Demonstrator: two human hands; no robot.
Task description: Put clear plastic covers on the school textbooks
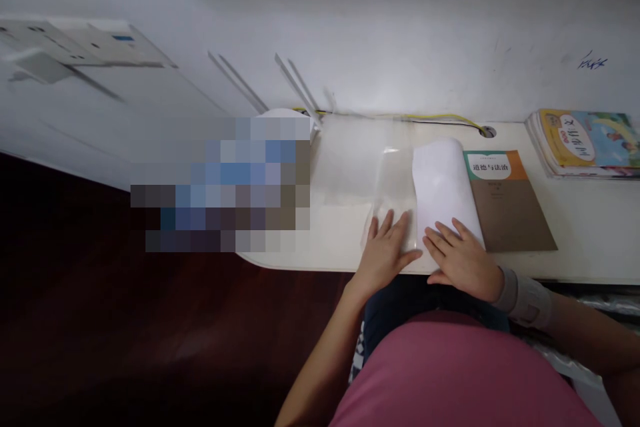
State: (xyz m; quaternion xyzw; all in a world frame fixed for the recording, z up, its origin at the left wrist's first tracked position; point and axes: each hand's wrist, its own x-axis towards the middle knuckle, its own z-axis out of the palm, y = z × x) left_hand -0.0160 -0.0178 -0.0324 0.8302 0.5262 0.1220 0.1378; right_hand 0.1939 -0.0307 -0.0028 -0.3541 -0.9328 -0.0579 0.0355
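The left hand (383, 257) rests, fingers spread wide, on a clear plastic sheet (395, 180), and the right hand (463, 263), its fingers also apart, rests on the near end of a smooth white rectangular sheet (443, 180), which lies on the white tabletop (595, 227) between the plastic and a brown rectangular book (513, 217) with a green-and-orange top

Film (395, 177): clear, glossy, lying flat on the desk (340, 233), just left of the sheet.
Sheet (443, 180): plain white, left edge wavy, slightly raised, near end at the desk's front.
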